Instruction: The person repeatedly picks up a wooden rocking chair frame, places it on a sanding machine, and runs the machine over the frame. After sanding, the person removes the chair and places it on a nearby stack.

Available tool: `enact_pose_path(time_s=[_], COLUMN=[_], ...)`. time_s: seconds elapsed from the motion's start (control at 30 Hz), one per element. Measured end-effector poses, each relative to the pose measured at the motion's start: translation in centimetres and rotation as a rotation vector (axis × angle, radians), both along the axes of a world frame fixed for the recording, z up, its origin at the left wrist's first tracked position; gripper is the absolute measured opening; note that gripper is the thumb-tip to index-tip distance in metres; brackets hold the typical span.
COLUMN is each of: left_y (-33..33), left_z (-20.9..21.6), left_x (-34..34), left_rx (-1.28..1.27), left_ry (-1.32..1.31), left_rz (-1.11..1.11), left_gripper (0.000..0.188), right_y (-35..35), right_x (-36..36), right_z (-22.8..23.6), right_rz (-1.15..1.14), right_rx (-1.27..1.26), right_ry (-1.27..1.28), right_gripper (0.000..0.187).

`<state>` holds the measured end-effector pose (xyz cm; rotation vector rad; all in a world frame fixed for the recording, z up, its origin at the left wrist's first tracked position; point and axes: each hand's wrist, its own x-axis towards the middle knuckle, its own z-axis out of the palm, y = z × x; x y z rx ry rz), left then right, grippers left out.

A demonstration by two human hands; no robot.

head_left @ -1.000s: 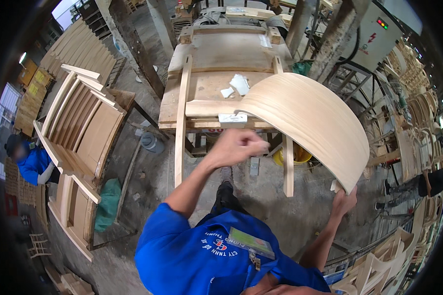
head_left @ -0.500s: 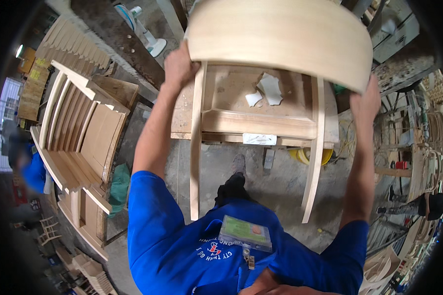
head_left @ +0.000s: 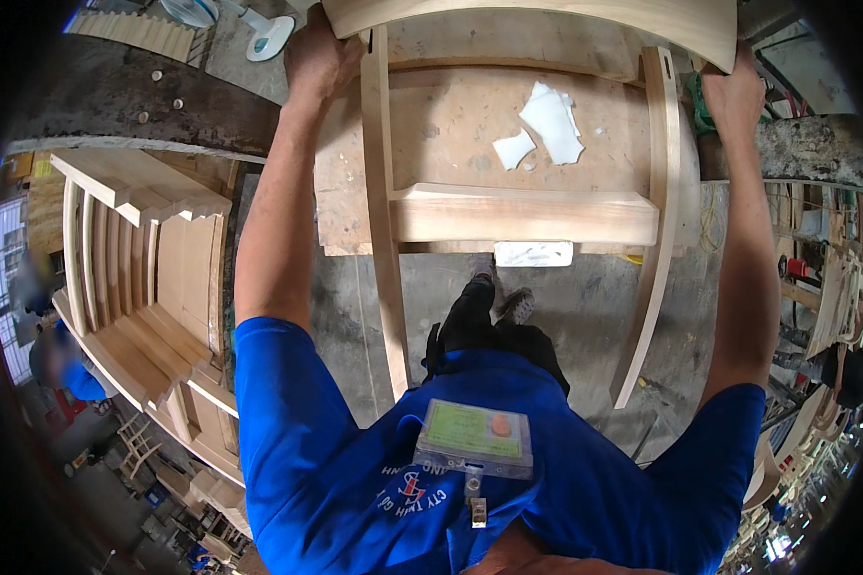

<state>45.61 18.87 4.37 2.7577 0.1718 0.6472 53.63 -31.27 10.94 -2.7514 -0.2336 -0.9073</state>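
Observation:
A curved, pale wooden panel [head_left: 642, 11] crosses the top of the view, partly cut off. My left hand [head_left: 318, 59] is closed around its left end, beside the upper end of the left wooden leg [head_left: 378, 144]. At the opposite end my right hand [head_left: 734, 101] grips the panel's corner, fingers mostly hidden beneath. The right leg [head_left: 660, 144] shows a slot near its top, apart from the panel. A wooden crossrail [head_left: 527, 218] joins both legs. This frame rests on a worn workbench [head_left: 451, 110], its legs reaching past the near edge toward my body.
White broken pieces [head_left: 551, 125] lie on the bench inside the frame. A white block [head_left: 533, 254] sits at its near edge. Dark beams [head_left: 144, 96] flank the bench. Stacked curved wooden parts [head_left: 144, 287] stand at left, and a fan base [head_left: 270, 38] is far left.
The panel has moved away from me toward the top edge, both hands going with it. The right leg's slotted end is now uncovered. My body stands closer to the bench.

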Motion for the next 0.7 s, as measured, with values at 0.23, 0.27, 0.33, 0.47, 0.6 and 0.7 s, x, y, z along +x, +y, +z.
enact_pose_path(time_s=[0.23,0.27,0.33,0.47,0.6,0.7], left_y=[-1.0,-1.2,-1.2,-0.5,1.3,-2.4], left_z=[-0.7,-0.9,-1.1,-2.1,-3.5,-1.2], left_x=[-1.0,-1.1,-1.1,-1.4,-0.5,-0.9], left_rx=[0.059,0.051,0.064,0.084,0.051,0.068], left_ry=[-0.015,-0.029,-0.006,-0.046,-0.032,0.040], left_rz=[-0.018,-0.034,-0.007,0.054,0.109,0.114], left_gripper=[0.048,0.047,0.047,0.045,0.045,0.046], right_y=[-3.0,-3.7,-4.4,-0.2,0.5,-1.1], right_x=[1.0,1.4,1.7,1.3,2.5,1.7], right_z=[-2.6,-2.9,-3.7,-2.8,-2.6,-3.9], right_rz=[-0.042,-0.024,-0.011,0.049,0.079,0.061], right_rx=[-0.026,-0.029,-0.043,0.114,-0.027,0.097], right_ry=[0.058,0.041,0.034,0.081,-0.056,0.045], right_gripper=[0.048,0.048,0.047,0.036,0.029,0.041])
